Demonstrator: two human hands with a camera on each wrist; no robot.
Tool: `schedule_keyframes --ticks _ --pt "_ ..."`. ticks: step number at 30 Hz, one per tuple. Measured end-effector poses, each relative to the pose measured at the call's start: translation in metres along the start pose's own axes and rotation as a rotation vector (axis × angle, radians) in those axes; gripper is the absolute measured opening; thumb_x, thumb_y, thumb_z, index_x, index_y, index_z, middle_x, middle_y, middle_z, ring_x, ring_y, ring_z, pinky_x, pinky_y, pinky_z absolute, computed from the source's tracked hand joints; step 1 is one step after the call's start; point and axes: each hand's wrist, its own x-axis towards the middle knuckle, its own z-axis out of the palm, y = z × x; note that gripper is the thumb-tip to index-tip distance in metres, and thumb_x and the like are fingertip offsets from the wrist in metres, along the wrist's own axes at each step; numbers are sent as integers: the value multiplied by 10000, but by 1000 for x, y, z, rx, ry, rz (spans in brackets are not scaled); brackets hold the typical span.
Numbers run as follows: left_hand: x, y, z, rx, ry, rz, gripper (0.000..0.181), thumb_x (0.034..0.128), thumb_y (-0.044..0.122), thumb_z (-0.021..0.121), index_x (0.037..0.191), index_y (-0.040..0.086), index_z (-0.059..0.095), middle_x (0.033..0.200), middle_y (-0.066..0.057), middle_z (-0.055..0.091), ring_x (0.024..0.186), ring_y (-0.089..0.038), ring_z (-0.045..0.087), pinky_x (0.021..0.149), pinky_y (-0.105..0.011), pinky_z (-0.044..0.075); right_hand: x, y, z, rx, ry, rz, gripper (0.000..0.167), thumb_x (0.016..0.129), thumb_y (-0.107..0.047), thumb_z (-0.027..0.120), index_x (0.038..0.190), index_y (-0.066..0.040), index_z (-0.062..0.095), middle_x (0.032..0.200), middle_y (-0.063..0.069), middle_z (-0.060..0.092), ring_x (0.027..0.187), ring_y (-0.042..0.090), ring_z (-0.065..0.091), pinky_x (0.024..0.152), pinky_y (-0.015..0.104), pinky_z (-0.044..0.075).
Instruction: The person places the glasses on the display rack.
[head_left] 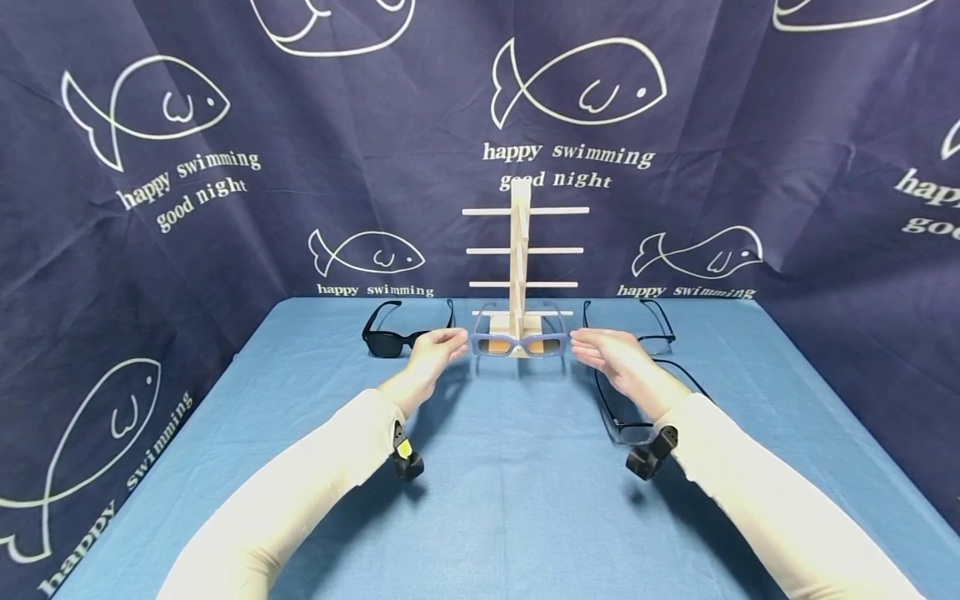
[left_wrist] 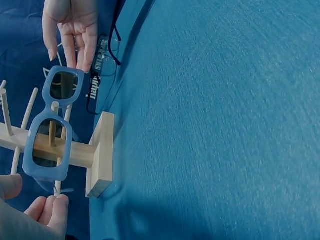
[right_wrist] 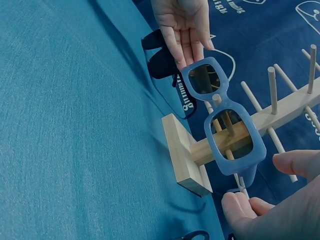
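Light-blue framed sunglasses (head_left: 498, 338) with brown lenses sit low on a wooden display stand (head_left: 519, 258), facing me, their bridge by a short peg in both wrist views. My left hand (head_left: 429, 360) is beside their left end, and my right hand (head_left: 618, 360) is beside the right end. In the left wrist view the right hand (left_wrist: 72, 30) has its fingers extended, tips close to the frame's corner; contact is unclear. Thumb and fingers of the left hand (left_wrist: 37, 210) stand apart. The right wrist view likewise shows a gap between the right thumb and fingers (right_wrist: 237, 207).
Black sunglasses (head_left: 386, 343) lie behind my left hand. Two pairs of thin dark-framed glasses, one farther back (head_left: 663, 337) and one nearer (head_left: 626, 427), lie around my right hand. Bare crossbars (head_left: 555, 250) stick out higher on the stand. A dark fish-print cloth (head_left: 420, 150) hangs behind the blue table (head_left: 517, 500).
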Motion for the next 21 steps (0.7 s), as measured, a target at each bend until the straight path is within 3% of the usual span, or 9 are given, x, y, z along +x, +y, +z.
schedule_keyframes --ticks 3,5,12,21 --pt "-1 1 -2 4 6 4 402 947 157 631 1303 -21 572 1314 -205 585 1233 -319 567 1089 -361 457 -1 0 -1 -9 -12 -6 573 987 -111 514 1476 76 278 1544 222 304 1360 279 434 1160 337 353" --pt "-2 2 -3 21 14 13 396 935 145 646 1297 -4 585 1289 -197 597 1224 -307 573 1082 -365 465 -2 -1 -1 -9 -11 -6 591 983 -105 520 1486 66 261 1550 217 295 1406 319 353 1169 334 343" --pt "-6 8 -4 81 65 84 380 892 115 691 1260 46 629 1268 -151 641 1181 -271 593 1048 -394 483 -8 -6 -5 6 -9 3 641 963 -99 559 1502 41 241 1576 198 247 1429 310 318 1195 348 303" --pt "-9 14 -3 51 69 118 380 891 94 687 1263 46 629 1303 -171 615 1193 -258 591 1049 -376 480 -9 -11 -8 15 -3 -9 631 967 -83 542 1504 40 235 1569 205 259 1425 324 313 1198 368 294"
